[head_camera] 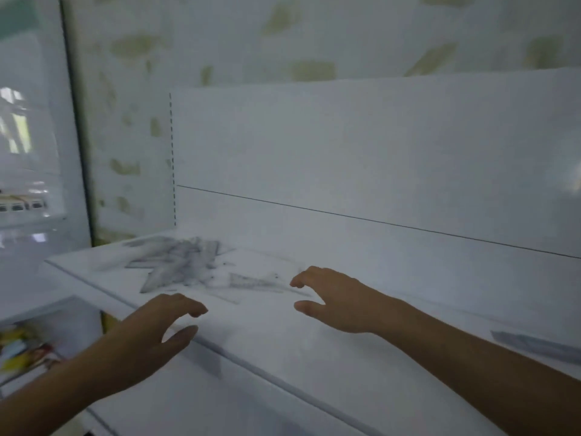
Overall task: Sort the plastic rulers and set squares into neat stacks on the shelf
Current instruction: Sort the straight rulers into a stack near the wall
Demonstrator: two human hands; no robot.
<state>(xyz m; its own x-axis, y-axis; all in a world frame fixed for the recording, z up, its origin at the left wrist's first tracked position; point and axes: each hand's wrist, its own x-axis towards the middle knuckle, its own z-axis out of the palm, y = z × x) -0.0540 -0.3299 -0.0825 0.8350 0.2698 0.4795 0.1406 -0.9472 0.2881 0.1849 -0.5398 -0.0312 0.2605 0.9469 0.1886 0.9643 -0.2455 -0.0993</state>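
Shelf (pixel 314 350): flat white board, smooth matt surface, long straight front edge running diagonally down to the right; plain white back panel (pixel 377 146) behind it, crossed by one thin dark seam.

Pile of clear plastic rulers and set squares (pixel 185 262): lies at the left rear of the shelf, near the back panel. Thin transparent pieces with fine dark graduation marks, overlapping at many angles, unsorted; long strips and triangular outlines show, but blur keeps single pieces from being counted.

Set square (pixel 254 283): clear triangle with a long tapering point, lying flat on the shelf just right of the pile, its tip reaching toward the right hand.

Stack of rulers (pixel 534 343): flat grey-clear strips at the far right of the shelf, well apart from the pile; edges soft with blur.

Left hand (pixel 157 328): above the shelf's front edge, palm down, fingers loosely curved and thumb spread apart, holding nothing.

Right hand (pixel 336 297): over the middle of the shelf, palm down, fingers relaxed and bent, thumb spread away from them, holding nothing; whether the fingertips touch the set square's point cannot be told.

Wall (pixel 220 42): pale, with mottled yellowish patches.
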